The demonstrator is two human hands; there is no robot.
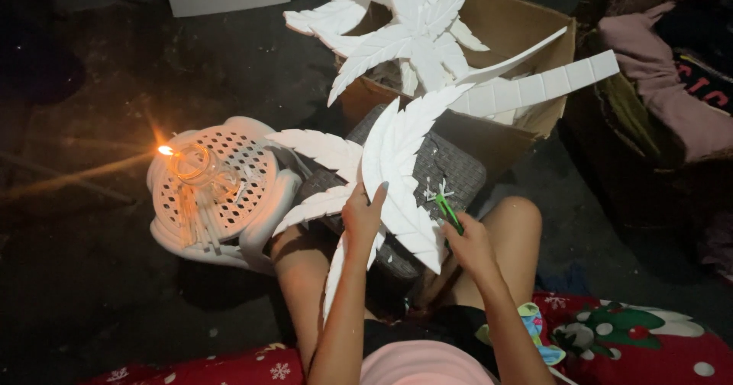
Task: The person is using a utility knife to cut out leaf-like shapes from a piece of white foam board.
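My left hand (362, 215) grips a white foam sheet cut into long feathered leaves (393, 156), holding it up over my lap at its middle. My right hand (469, 244) is closed on a small green-handled cutting tool (447, 208) whose tip touches the lower right leaf edge. Under the leaves lies a grey woven stool (454, 167) speckled with white foam scraps.
A lit candle in a glass (187, 162) stands on a white perforated plastic stool (229, 194) at left. A cardboard box (519, 30) behind holds more white foam leaves (405, 26) and a segmented foam strip (546, 83). Clothes (672, 87) pile at right; red patterned cloth (649, 343) lies beneath me.
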